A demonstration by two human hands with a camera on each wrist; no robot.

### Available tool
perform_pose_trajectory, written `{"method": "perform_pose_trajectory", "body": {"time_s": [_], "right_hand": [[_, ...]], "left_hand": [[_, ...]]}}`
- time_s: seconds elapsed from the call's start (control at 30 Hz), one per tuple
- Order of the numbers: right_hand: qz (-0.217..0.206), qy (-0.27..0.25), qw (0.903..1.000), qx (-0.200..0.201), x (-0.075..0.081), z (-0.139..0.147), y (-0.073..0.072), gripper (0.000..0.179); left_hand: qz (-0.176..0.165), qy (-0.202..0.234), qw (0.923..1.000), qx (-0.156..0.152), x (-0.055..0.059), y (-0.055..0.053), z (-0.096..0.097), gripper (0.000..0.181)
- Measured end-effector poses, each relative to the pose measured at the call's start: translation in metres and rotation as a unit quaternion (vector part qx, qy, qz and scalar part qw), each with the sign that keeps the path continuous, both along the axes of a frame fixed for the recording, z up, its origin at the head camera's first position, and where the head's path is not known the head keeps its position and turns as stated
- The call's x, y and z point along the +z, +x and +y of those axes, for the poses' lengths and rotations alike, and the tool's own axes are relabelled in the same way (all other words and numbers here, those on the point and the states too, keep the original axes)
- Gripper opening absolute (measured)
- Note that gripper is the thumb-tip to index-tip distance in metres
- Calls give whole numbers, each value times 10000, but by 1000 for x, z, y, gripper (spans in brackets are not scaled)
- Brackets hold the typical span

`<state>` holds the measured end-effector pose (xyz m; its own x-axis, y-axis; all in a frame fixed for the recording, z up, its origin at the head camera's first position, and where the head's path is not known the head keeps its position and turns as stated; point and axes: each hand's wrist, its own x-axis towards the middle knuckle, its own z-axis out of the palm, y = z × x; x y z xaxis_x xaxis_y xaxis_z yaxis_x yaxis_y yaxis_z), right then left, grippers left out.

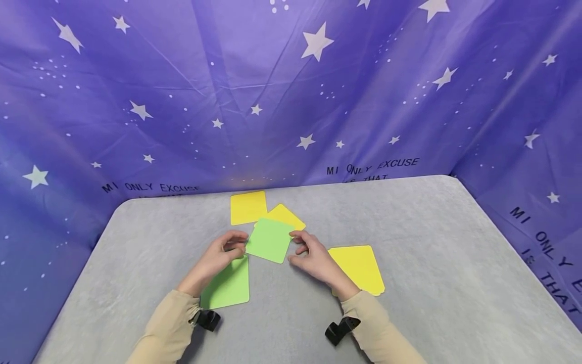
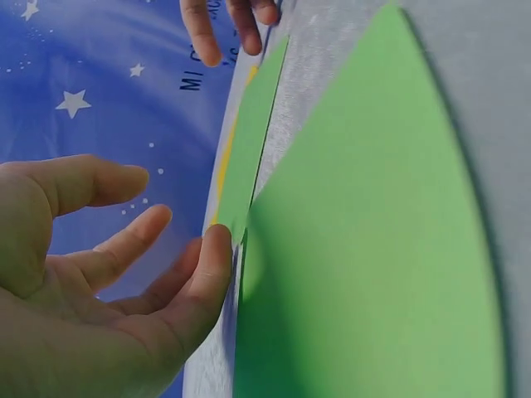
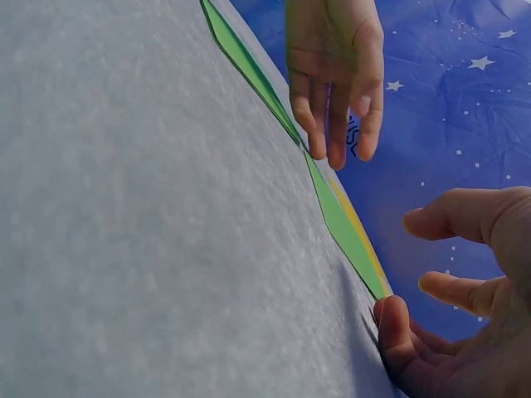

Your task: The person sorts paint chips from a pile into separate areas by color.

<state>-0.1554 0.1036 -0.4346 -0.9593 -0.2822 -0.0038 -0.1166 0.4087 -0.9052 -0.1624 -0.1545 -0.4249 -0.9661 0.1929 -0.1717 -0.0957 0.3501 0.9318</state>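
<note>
Between the two hands lies a square green card (image 1: 270,240), tilted and overlapping a yellow card (image 1: 284,216) behind it. The left hand (image 1: 223,254) is at the green card's left corner, fingers loosely bent, with one fingertip (image 2: 217,249) right at the edge in the left wrist view. At the opposite side, the right hand (image 1: 313,259) has spread, relaxed fingers; a fingertip (image 3: 392,319) meets the card's end in the right wrist view. Below the left hand lies another green card (image 1: 234,288), partly hidden by that hand and wrist.
One yellow card (image 1: 248,208) lies near the table's back edge. Under the right forearm, a yellow card (image 1: 358,265) shows another edge beneath its lower corner. The grey table (image 1: 432,242) meets a purple star-printed curtain (image 1: 254,60). Both wrists wear black cameras.
</note>
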Motion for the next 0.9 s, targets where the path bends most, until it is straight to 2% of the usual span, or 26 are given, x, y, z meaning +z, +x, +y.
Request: {"method": "perform_pose_trajectory", "body": {"time_s": [0.2,0.37,0.53,0.77,0.9], "right_hand": [[-122,-29,9999,-38,1,0,1,57],[-174,-126,9998,-5,-1,0,0,59],[-244,-232,9994,-31,-1,1,0,60],[-287,-486,9978,-350,0,5,1,55],[-213,-648,9961,-553,-2,8,1,51]], "left_hand": [[-8,99,9998,152,-2,-10,5,45],[-52,395,9991,128,-2,-12,10,48],[-138,698,9975,33,-2,-11,17,49],[-378,1191,9921,-121,-3,-4,25,48],[-390,1340,9902,2,-3,0,30,49]]}}
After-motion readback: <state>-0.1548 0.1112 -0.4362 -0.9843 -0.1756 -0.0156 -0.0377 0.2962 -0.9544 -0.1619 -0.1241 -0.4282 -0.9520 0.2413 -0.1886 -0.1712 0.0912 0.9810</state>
